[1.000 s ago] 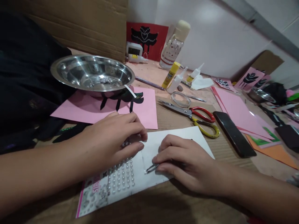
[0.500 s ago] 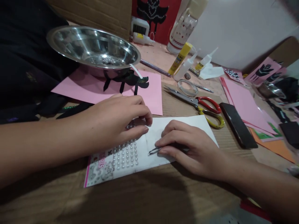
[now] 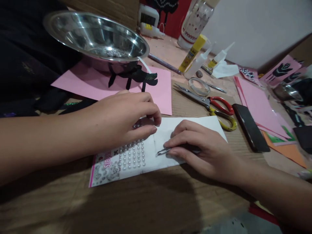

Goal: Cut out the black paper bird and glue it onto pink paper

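My right hand (image 3: 200, 146) pinches a pair of metal tweezers (image 3: 162, 151) between thumb and fingers, the tips low over the bare white part of a sticker sheet (image 3: 195, 122). Rows of pearl stickers (image 3: 131, 156) cover the sheet's left part, beside a pink-edged printed end. Across its upper portion rests my left hand (image 3: 131, 117), fingers bent and thumb held apart from them, with nothing seen between. That hand hides some of the pearls. Just beyond it lies a pink paper (image 3: 161, 91) with a black cut-out shape (image 3: 138, 76) on it.
A steel bowl (image 3: 97, 35) stands over the pink paper. To the right are scissors (image 3: 207, 104), a black phone (image 3: 251, 128) and a stack of pink paper (image 3: 263, 107). A glue stick (image 3: 192, 53), glue bottles (image 3: 198, 65) and a clear bottle (image 3: 195, 24) are farther back.
The camera view has tilted slightly, so the whole scene sits a little higher in the picture. Both hands and the tweezers keep nearly the same place on the sheet.
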`<state>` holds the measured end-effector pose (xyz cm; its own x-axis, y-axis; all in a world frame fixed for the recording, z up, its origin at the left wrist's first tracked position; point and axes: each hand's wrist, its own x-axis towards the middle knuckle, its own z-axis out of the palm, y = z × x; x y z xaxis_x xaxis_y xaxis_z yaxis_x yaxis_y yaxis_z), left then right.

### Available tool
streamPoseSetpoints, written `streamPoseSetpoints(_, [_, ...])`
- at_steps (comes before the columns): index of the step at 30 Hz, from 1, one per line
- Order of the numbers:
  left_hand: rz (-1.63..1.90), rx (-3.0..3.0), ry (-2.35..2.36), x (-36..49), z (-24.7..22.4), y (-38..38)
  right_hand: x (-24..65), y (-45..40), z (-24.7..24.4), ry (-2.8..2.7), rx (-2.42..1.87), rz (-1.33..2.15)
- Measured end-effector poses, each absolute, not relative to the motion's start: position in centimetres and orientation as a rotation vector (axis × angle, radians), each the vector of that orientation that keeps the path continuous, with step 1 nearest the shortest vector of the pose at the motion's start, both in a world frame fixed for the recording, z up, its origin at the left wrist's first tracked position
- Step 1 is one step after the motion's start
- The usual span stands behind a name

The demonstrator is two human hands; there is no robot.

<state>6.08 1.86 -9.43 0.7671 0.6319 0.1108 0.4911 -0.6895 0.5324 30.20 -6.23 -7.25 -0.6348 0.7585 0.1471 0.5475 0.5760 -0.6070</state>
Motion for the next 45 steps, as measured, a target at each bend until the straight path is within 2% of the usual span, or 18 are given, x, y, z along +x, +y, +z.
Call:
streamPoseSetpoints(12, [0.359, 2.508, 0.929, 6.50, -9.53, 1.87, 29.87, -6.26, -7.24, -2.441, -1.095, 0.746])
streamPoseSetpoints(25, [0.519, 2.559, 0.757, 5.66, -9.92, 1.91, 30.05, -6.08, -7.17, -2.410, -1.057, 0.798])
streamPoseSetpoints(45, [0.498, 2.572, 0.814, 5.96, -9.74, 1.69, 29.78, -6.52, -6.54, -2.430, -1.100, 0.703])
